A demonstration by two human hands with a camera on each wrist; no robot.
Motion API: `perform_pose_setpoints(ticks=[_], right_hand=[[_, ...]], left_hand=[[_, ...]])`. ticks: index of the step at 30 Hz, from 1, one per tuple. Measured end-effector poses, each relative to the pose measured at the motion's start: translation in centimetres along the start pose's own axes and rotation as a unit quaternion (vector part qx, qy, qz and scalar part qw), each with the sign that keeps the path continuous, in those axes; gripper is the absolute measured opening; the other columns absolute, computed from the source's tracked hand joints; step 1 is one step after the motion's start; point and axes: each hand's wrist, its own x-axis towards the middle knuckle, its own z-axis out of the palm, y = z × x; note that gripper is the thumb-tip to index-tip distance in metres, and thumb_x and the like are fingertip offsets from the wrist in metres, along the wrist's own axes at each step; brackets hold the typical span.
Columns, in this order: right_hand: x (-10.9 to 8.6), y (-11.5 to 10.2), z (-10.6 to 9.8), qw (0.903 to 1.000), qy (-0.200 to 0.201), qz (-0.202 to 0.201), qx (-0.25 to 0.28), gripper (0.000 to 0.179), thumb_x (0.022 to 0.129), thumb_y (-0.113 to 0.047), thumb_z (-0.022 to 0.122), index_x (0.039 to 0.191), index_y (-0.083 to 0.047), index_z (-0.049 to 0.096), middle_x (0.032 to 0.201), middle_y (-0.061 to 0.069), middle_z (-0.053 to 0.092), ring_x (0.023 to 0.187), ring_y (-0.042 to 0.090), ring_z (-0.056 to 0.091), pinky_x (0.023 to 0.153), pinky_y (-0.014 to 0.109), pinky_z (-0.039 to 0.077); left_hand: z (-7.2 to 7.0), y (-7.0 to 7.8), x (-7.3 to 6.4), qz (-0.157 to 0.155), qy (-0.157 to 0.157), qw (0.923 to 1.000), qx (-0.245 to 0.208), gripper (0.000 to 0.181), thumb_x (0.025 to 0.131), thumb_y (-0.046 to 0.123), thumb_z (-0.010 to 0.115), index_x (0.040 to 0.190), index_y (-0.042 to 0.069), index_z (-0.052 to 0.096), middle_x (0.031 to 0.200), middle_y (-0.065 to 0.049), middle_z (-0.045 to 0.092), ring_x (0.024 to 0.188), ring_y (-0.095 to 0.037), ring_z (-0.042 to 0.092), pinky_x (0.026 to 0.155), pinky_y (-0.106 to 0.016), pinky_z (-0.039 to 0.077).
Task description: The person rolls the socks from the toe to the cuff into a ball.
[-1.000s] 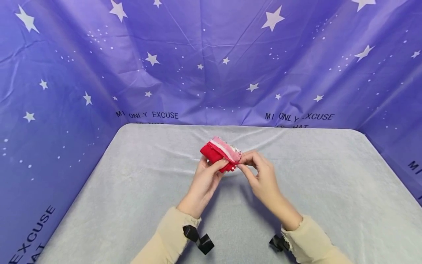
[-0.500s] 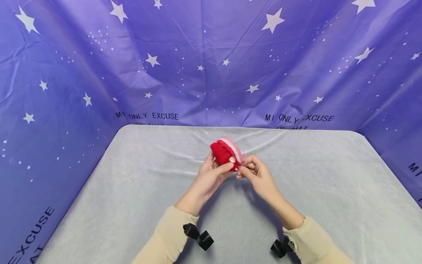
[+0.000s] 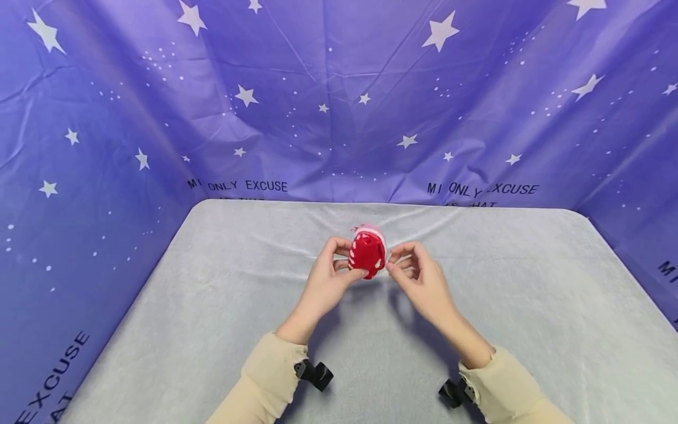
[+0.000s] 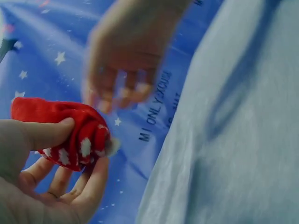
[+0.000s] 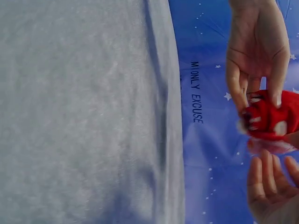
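While the left grip (image 3: 324, 280) pinches the red cloth (image 3: 366, 253), the right grip (image 3: 425, 284) is beside it, hold unclear.

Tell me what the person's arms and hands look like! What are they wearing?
The left hand and right hand are bare, with no gloves. Cream-coloured fabric sleeves, left and right, cover the forearms, with crinkly cuffs ending above the wrists. Beside each cuff is a small, black, boxy gadget, left and right. I see no cables.
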Motion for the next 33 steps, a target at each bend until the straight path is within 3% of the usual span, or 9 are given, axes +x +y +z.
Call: perform_pose_setpoints(ticks=[3,6,10,13,19,24,33], right_hand=[[0.2,-0.4,-0.1,0.9992,0.027,-0.029,0.006,0.024,0.090,-0.001,0.069,0.111,0.003,0.059,0.103,0.016,0.066,0.084,0.003,0.063,0.070,0.020,0.058],[0.4,-0.4,-0.2,0.9987,0.033,-0.030,0.024,0.020,0.091,0.002,0.067,0.109,0.005,0.061,0.103,0.014,0.067,0.083,0.003,0.064,0.071,0.024,0.060],[0.3,0.0,-0.5,0.9976,0.048,-0.027,0.042,0.011,0.092,0.006,0.063,0.102,0.008,0.063,0.092,0.003,0.068,0.077,0.002,0.066,0.068,0.025,0.061],[0.2,0.1,-0.5,0.9971,0.053,-0.035,0.043,0.008,0.092,0.005,0.063,0.099,0.009,0.064,0.087,-0.004,0.067,0.075,0.001,0.067,0.067,0.022,0.060],[0.0,0.4,-0.4,0.9967,0.063,-0.049,0.014,0.006,0.091,0.001,0.067,0.097,0.002,0.068,0.088,0.005,0.069,0.077,0.000,0.065,0.066,0.016,0.057],[0.0,0.4,-0.2,0.9953,0.074,-0.062,-0.009,0.009,0.091,-0.001,0.068,0.099,-0.001,0.070,0.093,0.011,0.072,0.081,-0.001,0.064,0.068,0.014,0.056],[-0.1,0.4,0.2,0.9903,0.071,-0.114,-0.033,0.006,0.092,0.004,0.064,0.096,0.000,0.067,0.090,0.009,0.071,0.083,-0.001,0.061,0.075,0.014,0.054]], left_hand=[[0.2,0.2,-0.2,0.024,0.001,0.9970,0.073,0.044,0.077,-0.003,0.079,0.112,0.002,0.054,0.111,-0.016,0.059,0.094,-0.024,0.066,0.078,-0.023,0.059],[0.5,0.4,-0.4,0.036,-0.016,0.9932,0.109,0.045,0.077,0.002,0.082,0.111,0.004,0.052,0.115,-0.014,0.056,0.102,-0.025,0.066,0.082,-0.025,0.059],[0.9,0.5,-0.6,0.036,-0.038,0.9936,0.100,0.045,0.079,0.007,0.083,0.109,0.005,0.049,0.123,-0.013,0.055,0.114,-0.027,0.063,0.092,-0.028,0.057],[1.2,0.6,-0.7,0.023,-0.038,0.9966,0.070,0.045,0.081,0.012,0.082,0.110,0.006,0.048,0.127,-0.013,0.058,0.121,-0.029,0.062,0.096,-0.033,0.057],[1.6,0.4,-0.4,0.011,-0.035,0.9991,0.021,0.059,0.085,0.017,0.078,0.134,0.009,0.047,0.129,-0.013,0.062,0.118,-0.026,0.062,0.096,-0.039,0.056],[1.7,0.4,-0.4,0.015,-0.038,0.9982,0.044,0.053,0.084,0.018,0.078,0.132,0.012,0.056,0.127,-0.011,0.064,0.117,-0.024,0.062,0.096,-0.037,0.057],[1.6,0.3,-0.3,0.016,0.005,0.9963,0.084,0.048,0.082,0.018,0.079,0.126,0.013,0.061,0.118,-0.009,0.069,0.108,-0.022,0.064,0.085,-0.033,0.060]])
